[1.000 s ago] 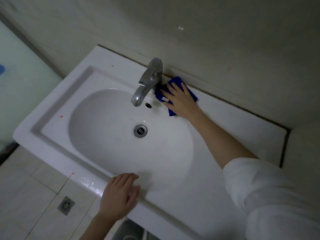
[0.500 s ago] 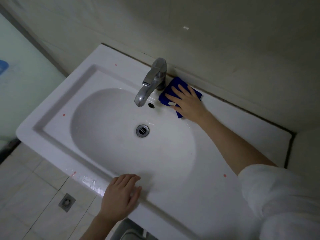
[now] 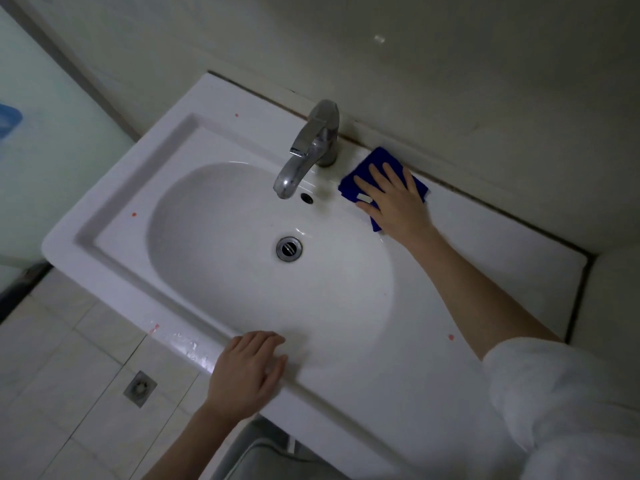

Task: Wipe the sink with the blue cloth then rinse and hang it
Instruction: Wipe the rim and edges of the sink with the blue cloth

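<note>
A white ceramic sink (image 3: 194, 140) with an oval basin fills the middle of the view. The blue cloth (image 3: 360, 173) lies flat on the back ledge, just right of the chrome tap (image 3: 311, 150). My right hand (image 3: 394, 199) presses down on the cloth with fingers spread, covering most of it. My left hand (image 3: 246, 372) rests palm down on the sink's front rim, holding nothing. The drain (image 3: 289, 248) sits in the basin's middle.
The wall runs close behind the sink's back edge. A tiled floor with a small floor drain (image 3: 139, 388) lies at lower left. A frosted glass panel (image 3: 52, 109) stands at the left. A grey bin-like object (image 3: 263, 455) sits under the sink front.
My right hand has slid the blue cloth to the right along the back ledge, away from the tap's base. My left hand stays on the front rim.
</note>
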